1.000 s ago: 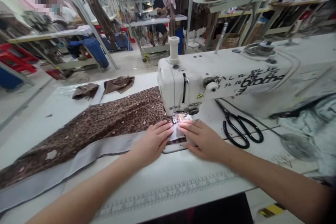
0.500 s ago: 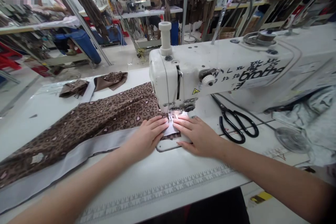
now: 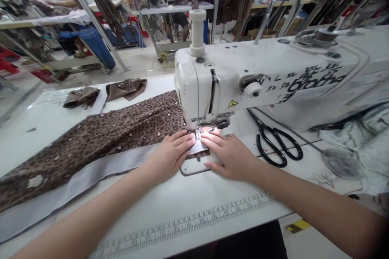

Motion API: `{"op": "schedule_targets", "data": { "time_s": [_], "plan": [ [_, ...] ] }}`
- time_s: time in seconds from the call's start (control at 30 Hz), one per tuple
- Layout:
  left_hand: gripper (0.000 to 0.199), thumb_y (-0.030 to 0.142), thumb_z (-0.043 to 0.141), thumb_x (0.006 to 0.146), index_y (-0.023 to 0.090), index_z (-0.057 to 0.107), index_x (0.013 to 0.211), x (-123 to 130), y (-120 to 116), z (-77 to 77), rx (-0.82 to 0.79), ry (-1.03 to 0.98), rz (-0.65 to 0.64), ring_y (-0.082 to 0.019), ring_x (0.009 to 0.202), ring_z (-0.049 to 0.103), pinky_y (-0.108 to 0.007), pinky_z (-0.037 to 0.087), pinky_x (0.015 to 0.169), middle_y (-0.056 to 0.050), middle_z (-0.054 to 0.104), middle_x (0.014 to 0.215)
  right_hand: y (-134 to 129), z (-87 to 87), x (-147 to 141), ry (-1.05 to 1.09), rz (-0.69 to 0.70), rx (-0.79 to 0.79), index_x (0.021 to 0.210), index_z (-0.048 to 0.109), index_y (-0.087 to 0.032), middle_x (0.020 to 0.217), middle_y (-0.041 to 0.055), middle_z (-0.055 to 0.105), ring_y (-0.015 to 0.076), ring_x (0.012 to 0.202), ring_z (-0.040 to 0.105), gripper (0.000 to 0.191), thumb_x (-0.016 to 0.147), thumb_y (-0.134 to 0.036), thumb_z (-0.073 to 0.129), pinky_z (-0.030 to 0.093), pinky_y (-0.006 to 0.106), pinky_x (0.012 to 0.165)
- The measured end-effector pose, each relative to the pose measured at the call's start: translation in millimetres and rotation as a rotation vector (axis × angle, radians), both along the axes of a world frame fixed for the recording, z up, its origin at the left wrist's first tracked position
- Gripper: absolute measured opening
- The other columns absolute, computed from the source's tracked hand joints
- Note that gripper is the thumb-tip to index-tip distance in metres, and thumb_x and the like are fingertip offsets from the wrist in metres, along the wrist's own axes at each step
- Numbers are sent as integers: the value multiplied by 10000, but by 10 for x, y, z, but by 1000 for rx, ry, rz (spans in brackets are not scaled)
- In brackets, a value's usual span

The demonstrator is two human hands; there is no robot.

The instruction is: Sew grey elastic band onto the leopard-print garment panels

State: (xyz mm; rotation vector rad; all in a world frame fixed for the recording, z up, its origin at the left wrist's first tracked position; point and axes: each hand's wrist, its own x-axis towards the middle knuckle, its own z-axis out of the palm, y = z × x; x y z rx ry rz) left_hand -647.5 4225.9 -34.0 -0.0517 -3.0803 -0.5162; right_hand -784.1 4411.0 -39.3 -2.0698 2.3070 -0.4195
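Change: both hands are staying almost where they were, while the view is shifting slightly.
Hands: the left hand (image 3: 172, 156) and right hand (image 3: 229, 156) are lying spread, pressing down.
Fabric: a brown leopard-print fabric with a pale grey band (image 3: 91, 139) is stretching leftward from under the left hand.
Nearby: a white sewing machine (image 3: 200, 89) is standing just ahead of the hands; black-handled scissors (image 3: 273, 145) are lying right of the right hand.

We lose the leopard-print fabric (image 3: 91, 137) past the left edge and the sewing machine's arm (image 3: 304, 77) past the right. Our left hand (image 3: 170, 158) and right hand (image 3: 227, 158) cover the fabric around the presser foot (image 3: 199, 127), and glare leaves the needle (image 3: 197, 132) too small to make out.
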Motion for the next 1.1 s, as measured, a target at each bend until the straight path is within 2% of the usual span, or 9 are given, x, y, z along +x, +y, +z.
{"op": "schedule_targets", "data": {
  "time_s": [0.5, 0.67, 0.73, 0.97, 1.1],
  "plan": [
    [391, 280, 308, 922, 240, 447, 1286, -32, -3, 3, -43, 2, -9, -217, 1299, 280, -460, 280, 1051, -15, 418, 1373, 17, 4, -19, -9, 6, -6, 1330, 387, -98, 1274, 132, 495, 299, 1164, 410, 574, 857, -417, 449, 346, 473, 967],
    [359, 301, 355, 916, 272, 489, 1248, 35, -11, 19, -5, 47, -135, -210, 1283, 316, -423, 297, 1041, -9, 454, 1344, 111, 31, -4, -27, 147, -70, 1289, 434, -92, 1239, 132, 513, 270, 1172, 405, 530, 851, -387, 474, 362, 448, 982],
    [361, 315, 369, 913, 262, 486, 1250, 48, -11, 39, 3, 37, -151, -207, 1277, 327, -413, 299, 1040, -13, 461, 1338, 140, 41, 5, -25, 163, -74, 1276, 449, -81, 1233, 138, 515, 271, 1174, 404, 530, 846, -390, 483, 357, 446, 991],
    [365, 329, 364, 914, 255, 492, 1248, -60, -113, 80, 15, 31, -147, -207, 1282, 310, -402, 262, 1064, -14, 451, 1343, 134, 17, 3, -2, 123, -50, 1296, 428, -60, 1299, 147, 466, 302, 1199, 374, 568, 849, -409, 461, 350, 474, 987],
    [358, 330, 365, 913, 231, 517, 1222, -169, -211, 96, 28, 65, -129, -206, 1221, 374, -391, 272, 1049, -38, 499, 1283, 93, 37, -27, -7, 103, -41, 1289, 434, -80, 1294, 132, 471, 287, 1173, 403, 528, 852, -375, 467, 357, 457, 981]
  ]
}}
